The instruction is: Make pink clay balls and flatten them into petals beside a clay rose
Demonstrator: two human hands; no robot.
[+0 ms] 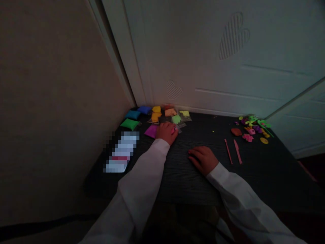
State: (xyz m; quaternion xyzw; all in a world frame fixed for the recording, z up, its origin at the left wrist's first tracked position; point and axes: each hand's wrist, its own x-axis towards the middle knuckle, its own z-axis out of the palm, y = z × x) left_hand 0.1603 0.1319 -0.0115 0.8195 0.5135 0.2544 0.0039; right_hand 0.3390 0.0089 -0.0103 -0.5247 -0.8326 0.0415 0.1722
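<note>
My left hand (167,133) reaches in among small bags of coloured modelling clay at the back of the table. Its fingers are curled over a pink clay packet (174,130), which shows only in part beside the fingertips. Touching or just left of that hand lies a purple clay packet (150,131); a light green clay packet (176,119) sits right behind it. My right hand (204,158) rests on the dark tabletop (182,183), thumb and forefinger apart, holding nothing. To its right lie a pink plastic knife (238,151) and a thin pink modelling tool (228,151).
A phone with a blurred, lit screen (123,152) lies at the left. Behind it are green (130,124) and blue packets (144,109). Several small shaped clay pieces (254,127) cluster at the back right. A white panel with hearts (203,67) rises behind the table.
</note>
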